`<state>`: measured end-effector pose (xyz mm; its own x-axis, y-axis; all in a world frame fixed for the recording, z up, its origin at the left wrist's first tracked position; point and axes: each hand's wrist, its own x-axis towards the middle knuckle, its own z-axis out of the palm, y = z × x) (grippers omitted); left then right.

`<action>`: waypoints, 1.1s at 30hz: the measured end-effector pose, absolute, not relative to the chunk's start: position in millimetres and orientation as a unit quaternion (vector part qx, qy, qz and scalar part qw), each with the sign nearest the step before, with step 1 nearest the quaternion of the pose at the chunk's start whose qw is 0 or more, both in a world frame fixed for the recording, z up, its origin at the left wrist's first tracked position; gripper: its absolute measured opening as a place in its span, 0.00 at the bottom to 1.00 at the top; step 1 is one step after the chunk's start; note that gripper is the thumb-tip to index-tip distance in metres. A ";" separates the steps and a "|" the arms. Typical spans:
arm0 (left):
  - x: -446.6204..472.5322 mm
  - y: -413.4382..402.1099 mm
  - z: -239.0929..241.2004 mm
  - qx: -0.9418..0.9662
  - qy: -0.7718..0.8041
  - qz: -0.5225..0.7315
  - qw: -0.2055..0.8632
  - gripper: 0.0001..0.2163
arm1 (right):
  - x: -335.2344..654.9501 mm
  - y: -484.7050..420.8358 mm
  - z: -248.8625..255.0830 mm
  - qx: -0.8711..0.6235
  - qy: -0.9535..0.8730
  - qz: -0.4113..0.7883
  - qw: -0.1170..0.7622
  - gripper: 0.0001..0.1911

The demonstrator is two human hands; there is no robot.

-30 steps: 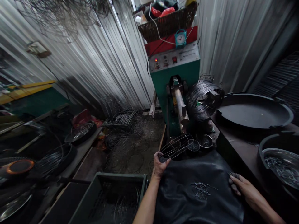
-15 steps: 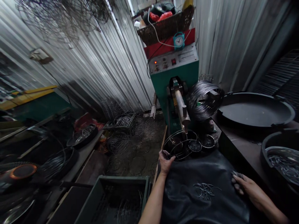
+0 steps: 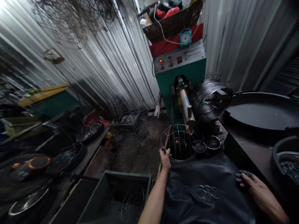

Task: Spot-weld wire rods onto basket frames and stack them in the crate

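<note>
My left hand (image 3: 165, 157) grips the near rim of a round wire rack (image 3: 179, 143), held nearly flat under the metal arm (image 3: 187, 109) of a green machine (image 3: 182, 73). My right hand (image 3: 253, 188) rests at the right edge of a black apron (image 3: 205, 189) on my lap, its fingers closed on a few small wire pieces (image 3: 245, 173). A little heap of bent wire pieces (image 3: 207, 193) lies on the apron between my hands. Two small bowls (image 3: 205, 144) of metal bits sit just right of the rack.
A coil of wire (image 3: 209, 99) hangs on the machine's right. A big dark pan (image 3: 261, 110) and a basin (image 3: 287, 158) stand on the bench at right. A green crate (image 3: 116, 199) with wire rings is at lower left. Finished racks (image 3: 127, 119) litter the floor by the corrugated wall.
My left hand has tilted the wire rack from edge-on to nearly flat and moved it closer under the machine's arm. The right hand has stayed at the apron's edge.
</note>
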<state>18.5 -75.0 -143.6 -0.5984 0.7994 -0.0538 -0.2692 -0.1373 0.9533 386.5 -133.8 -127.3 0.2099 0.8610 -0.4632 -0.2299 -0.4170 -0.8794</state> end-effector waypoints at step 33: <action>40.6 -52.5 -23.8 0.047 0.595 0.619 0.510 0.22 | 369.6 -110.9 -100.3 -0.634 -0.451 0.512 0.365 0.13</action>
